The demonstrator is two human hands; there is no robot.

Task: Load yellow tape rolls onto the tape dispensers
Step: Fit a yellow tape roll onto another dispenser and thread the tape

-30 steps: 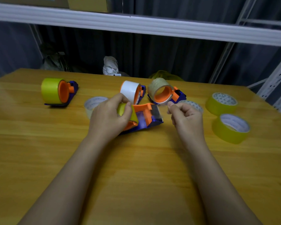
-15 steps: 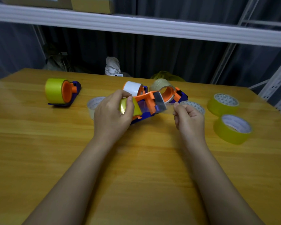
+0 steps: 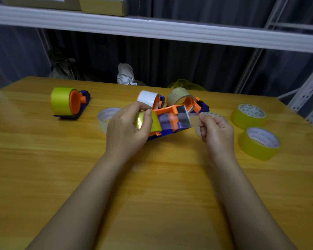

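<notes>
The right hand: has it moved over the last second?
Yes. The right hand drew tape rightward, away from the clear-tape dispenser toward the loose yellow rolls.

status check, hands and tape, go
Left hand grips yellow tape roll on orange-and-blue dispenser. Right hand pinches pulled clear tape end. Nothing blocking.

Yellow tape rolls [image 3: 248, 115], orange-and-blue dispensers [image 3: 172, 121], one white roll [image 3: 147, 98], honey-coloured wood-grain table [image 3: 43, 159]

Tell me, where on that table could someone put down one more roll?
Bare wood lies between the far-left loaded dispenser and the left hand, and along the table's near edge beside both forearms. It is crowded behind the hands and around the two loose yellow rolls at right.
</notes>
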